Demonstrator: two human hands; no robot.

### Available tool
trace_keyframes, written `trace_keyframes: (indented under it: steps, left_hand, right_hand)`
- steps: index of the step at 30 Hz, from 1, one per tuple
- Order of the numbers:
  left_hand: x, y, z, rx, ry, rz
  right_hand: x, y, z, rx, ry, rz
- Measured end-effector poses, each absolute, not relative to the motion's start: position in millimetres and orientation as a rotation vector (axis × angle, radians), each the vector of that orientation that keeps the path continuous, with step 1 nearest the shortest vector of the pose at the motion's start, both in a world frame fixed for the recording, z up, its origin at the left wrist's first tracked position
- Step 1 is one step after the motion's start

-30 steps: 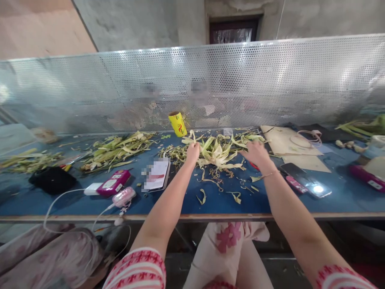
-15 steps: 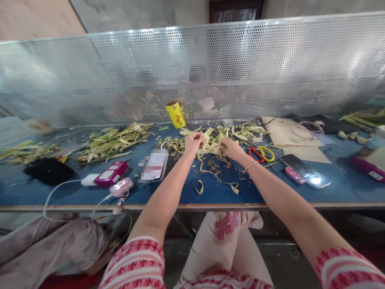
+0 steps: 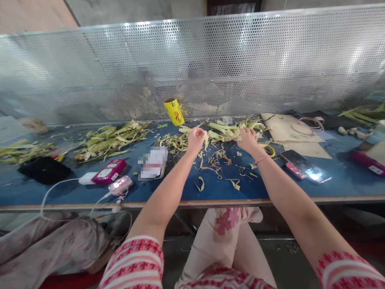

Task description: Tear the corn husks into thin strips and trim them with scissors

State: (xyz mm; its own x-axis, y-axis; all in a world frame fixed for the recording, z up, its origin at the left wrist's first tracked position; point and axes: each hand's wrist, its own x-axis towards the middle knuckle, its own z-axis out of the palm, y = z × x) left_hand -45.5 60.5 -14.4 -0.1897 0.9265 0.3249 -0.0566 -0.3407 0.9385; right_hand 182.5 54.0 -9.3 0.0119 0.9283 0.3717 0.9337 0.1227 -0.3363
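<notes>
My left hand [image 3: 196, 139] is closed on a pale plant strip [image 3: 206, 141] that hangs at its fingertips, above the blue table [image 3: 174, 186]. Farther right, my right hand [image 3: 248, 140] rests with spread fingers on a pile of pale green strips [image 3: 225, 130]. Smaller trimmed bits [image 3: 176, 143] lie just left of my left hand. Thin curled scraps [image 3: 218, 162] are scattered between my hands and the table's front edge. Beside my right wrist are yellow-handled scissors [image 3: 270, 150], partly covered by the wrist.
A yellow tube [image 3: 174, 112] stands tilted by the perforated metal screen [image 3: 240, 72]. Phones [image 3: 154, 162], a purple box [image 3: 109, 171], a black pouch [image 3: 45, 169] and another pile of strips [image 3: 114, 140] lie left. Cardboard [image 3: 288, 130] and a dark phone [image 3: 305, 165] lie right. A person's legs show at lower left.
My right hand has moved right, away from my left hand, onto the strips near the scissors. My left hand has shifted slightly right with a strip in its fingers.
</notes>
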Motion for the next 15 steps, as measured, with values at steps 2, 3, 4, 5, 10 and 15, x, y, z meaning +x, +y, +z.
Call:
trace_keyframes:
  steps: [2,3,4,5,10,15]
  left_hand:
    - [-43,59,-17,1.399,1.059,1.558]
    - [-41,57,-17,1.451,1.030,1.521]
    - [-40,54,-17,1.498,0.998,1.476]
    - [-38,52,-16,1.528,0.957,1.434]
    - [-29,43,-11,1.410,0.858,1.380]
    - [-29,48,-15,1.196,0.967,1.542]
  right_hand:
    - [173,52,-8,-1.667,-1.942,0.018]
    - [168,51,-6,-1.570,-1.960,0.064]
    - [162,50,-5,-1.475,-1.959,0.136]
    - [156,49,-4,-1.403,-1.958,0.208]
    - [137,44,-11,-1.340,-2.054,0.312]
    - [134,38,-18,-1.396,-2.239,0.335]
